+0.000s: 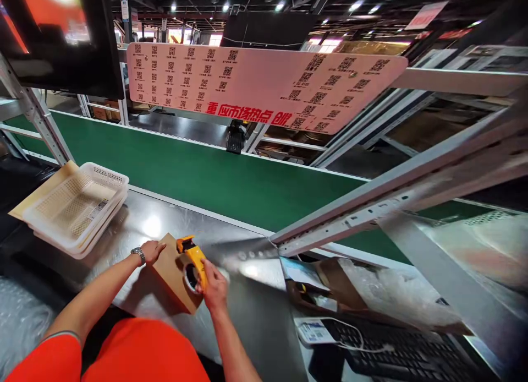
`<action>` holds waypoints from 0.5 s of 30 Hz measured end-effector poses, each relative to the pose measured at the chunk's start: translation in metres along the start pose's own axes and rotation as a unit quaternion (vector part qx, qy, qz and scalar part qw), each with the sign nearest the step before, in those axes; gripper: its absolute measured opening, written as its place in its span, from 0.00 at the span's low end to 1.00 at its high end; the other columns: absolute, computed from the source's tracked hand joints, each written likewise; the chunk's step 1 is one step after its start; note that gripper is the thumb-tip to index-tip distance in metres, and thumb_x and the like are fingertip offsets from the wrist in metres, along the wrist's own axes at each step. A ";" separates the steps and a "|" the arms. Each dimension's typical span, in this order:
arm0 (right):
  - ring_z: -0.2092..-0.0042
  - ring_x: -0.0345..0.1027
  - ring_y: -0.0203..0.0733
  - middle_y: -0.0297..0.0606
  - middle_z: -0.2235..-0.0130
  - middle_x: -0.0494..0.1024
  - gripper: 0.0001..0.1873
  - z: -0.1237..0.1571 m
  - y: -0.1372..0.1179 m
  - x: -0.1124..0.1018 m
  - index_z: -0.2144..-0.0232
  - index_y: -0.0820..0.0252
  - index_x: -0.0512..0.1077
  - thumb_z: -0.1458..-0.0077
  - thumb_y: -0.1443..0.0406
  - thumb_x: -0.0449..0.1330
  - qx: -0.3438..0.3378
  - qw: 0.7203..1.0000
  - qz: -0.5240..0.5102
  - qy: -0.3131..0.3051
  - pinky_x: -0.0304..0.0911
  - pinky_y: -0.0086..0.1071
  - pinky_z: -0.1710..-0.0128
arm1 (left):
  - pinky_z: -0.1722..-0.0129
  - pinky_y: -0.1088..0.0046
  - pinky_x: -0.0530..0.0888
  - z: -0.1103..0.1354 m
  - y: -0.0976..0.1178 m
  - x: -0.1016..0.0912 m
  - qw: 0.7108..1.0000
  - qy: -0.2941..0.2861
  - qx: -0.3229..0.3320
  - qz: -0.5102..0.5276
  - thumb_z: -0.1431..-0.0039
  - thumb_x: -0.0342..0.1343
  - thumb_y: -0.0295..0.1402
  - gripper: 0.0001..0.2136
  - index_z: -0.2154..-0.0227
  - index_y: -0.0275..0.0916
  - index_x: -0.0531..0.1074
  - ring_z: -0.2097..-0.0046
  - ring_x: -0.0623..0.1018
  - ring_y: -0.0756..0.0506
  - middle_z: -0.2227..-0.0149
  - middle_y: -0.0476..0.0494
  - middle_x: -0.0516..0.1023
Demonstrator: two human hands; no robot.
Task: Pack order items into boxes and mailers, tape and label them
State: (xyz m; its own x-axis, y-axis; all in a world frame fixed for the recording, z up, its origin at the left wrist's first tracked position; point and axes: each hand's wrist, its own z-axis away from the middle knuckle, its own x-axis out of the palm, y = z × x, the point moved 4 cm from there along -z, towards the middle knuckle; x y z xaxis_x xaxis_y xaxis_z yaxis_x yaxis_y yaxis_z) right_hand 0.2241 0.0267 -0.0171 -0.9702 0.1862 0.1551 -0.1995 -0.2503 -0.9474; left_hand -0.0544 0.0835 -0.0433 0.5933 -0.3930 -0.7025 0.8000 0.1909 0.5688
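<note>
Cardboard box sits on the metal bench, right in front of the person, with the stacked white baskets off to its left. The left grip rests at the box's far left corner, seemingly steadying it; whether the fingers clasp the edge cannot be told. The right grip is wrapped around an orange tape dispenser, held over the box (whether its head touches the cardboard is hard to judge). For tidy work, the left fingers would do best pressing near the edge, clear of the dispenser's path, so that the box does not skid on the smooth metal. The dispenser should run square to the seam, drawn evenly under steady pressure, leaving no wrinkles.
</note>
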 end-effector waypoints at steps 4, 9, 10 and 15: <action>0.83 0.62 0.35 0.29 0.78 0.75 0.40 0.000 0.020 0.012 0.57 0.59 0.85 0.56 0.33 0.73 0.006 1.000 0.026 -0.016 0.61 0.31 0.87 | 0.47 0.60 0.75 0.003 0.003 -0.002 0.999 0.016 -0.013 0.031 0.23 0.44 0.49 0.27 0.69 0.39 0.80 0.51 0.85 0.32 0.63 0.31 0.86; 0.83 0.63 0.36 0.29 0.78 0.74 0.42 -0.001 0.022 0.001 0.56 0.58 0.84 0.53 0.30 0.71 0.005 0.999 0.026 -0.036 0.64 0.33 0.85 | 0.38 0.59 0.74 0.016 0.014 -0.010 0.990 0.087 -0.026 0.105 0.26 0.52 0.45 0.20 0.52 0.34 0.82 0.36 0.80 0.29 0.48 0.25 0.86; 0.83 0.63 0.36 0.29 0.77 0.75 0.42 -0.001 0.023 0.000 0.56 0.58 0.84 0.54 0.30 0.72 0.006 0.999 0.025 -0.036 0.64 0.33 0.85 | 0.34 0.58 0.72 0.020 0.018 -0.012 0.985 0.112 -0.029 0.126 0.26 0.53 0.45 0.21 0.45 0.34 0.80 0.31 0.76 0.29 0.41 0.24 0.83; 0.84 0.63 0.37 0.30 0.78 0.76 0.42 0.001 0.029 -0.001 0.58 0.56 0.84 0.56 0.28 0.72 0.005 0.999 0.029 -0.040 0.62 0.34 0.84 | 0.42 0.55 0.79 0.028 0.040 -0.005 0.953 0.104 -0.072 0.277 0.22 0.43 0.55 0.29 0.45 0.36 0.79 0.40 0.83 0.32 0.45 0.28 0.84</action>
State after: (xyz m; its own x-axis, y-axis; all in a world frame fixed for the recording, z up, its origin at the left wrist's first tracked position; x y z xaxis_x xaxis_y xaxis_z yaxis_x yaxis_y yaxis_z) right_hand 0.2194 0.0180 -0.0445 -0.9879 0.0950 0.1227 -0.1441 -0.2687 -0.9524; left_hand -0.0284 0.0684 -0.0051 0.9209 -0.0129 -0.3897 0.3542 0.4455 0.8222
